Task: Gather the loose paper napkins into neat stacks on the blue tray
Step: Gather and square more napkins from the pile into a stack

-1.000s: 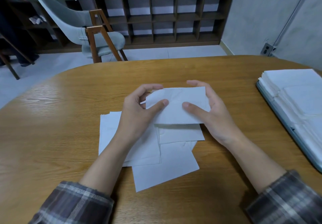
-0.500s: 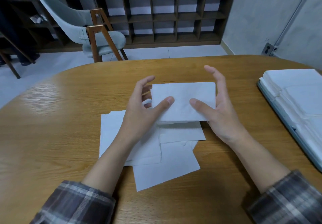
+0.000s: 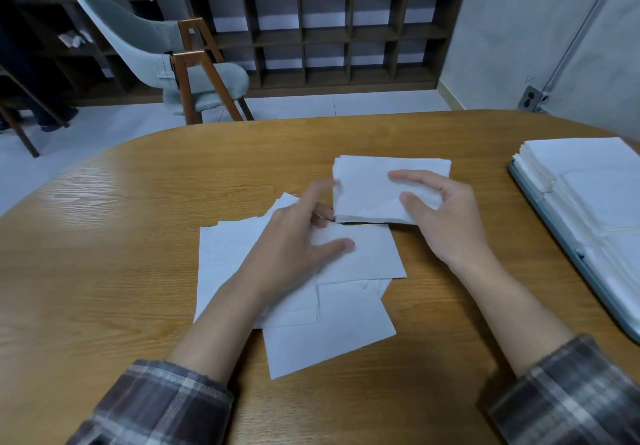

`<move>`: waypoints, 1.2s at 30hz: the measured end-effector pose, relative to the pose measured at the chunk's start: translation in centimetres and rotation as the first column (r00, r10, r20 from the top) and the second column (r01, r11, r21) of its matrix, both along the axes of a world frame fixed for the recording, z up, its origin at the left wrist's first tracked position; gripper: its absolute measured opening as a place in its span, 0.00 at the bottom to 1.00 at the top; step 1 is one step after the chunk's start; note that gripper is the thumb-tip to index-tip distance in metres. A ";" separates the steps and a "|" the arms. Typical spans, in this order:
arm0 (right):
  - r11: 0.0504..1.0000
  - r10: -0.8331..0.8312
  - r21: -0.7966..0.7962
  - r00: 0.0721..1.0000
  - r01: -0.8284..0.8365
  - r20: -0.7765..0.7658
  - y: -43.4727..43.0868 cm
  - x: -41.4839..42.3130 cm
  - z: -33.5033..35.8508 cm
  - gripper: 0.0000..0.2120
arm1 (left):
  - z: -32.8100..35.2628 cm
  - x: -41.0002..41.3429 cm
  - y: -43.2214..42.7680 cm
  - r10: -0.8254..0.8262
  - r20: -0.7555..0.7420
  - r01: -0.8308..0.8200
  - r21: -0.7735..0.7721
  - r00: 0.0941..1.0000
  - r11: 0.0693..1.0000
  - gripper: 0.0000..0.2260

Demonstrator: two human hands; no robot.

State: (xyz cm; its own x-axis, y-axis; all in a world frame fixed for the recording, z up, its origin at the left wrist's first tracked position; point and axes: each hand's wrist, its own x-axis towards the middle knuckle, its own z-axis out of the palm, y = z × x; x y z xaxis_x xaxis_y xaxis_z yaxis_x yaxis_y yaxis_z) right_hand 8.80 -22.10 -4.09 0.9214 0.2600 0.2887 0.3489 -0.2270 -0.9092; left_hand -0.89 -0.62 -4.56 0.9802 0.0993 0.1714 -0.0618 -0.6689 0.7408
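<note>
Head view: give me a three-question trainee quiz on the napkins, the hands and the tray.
1. True or false: the right hand grips a small napkin stack.
2. Where on the wooden table is the blue tray? A) left side B) right side, bearing napkin stacks C) middle
3. Short answer: what lies under the left hand?
Key: 1 true; 2 B; 3 loose napkins.
</note>
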 end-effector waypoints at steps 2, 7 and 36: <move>0.998 -0.052 -0.028 0.999 0.052 0.014 -0.2 0.4 -0.2 0.17 | -0.3 -0.1 0.0 -0.048 -0.051 0.054 0.125 0.998 0.991 0.28; 0.994 -0.090 -0.061 0.994 0.094 0.069 -0.2 0.5 -0.6 0.17 | -0.4 0.2 0.2 -0.037 0.009 0.035 0.134 0.999 0.990 0.18; 0.968 0.084 0.244 0.990 -0.055 -0.112 -0.3 -0.5 1.3 0.06 | 0.6 0.3 0.3 0.102 0.187 -0.043 -0.299 0.977 0.953 0.18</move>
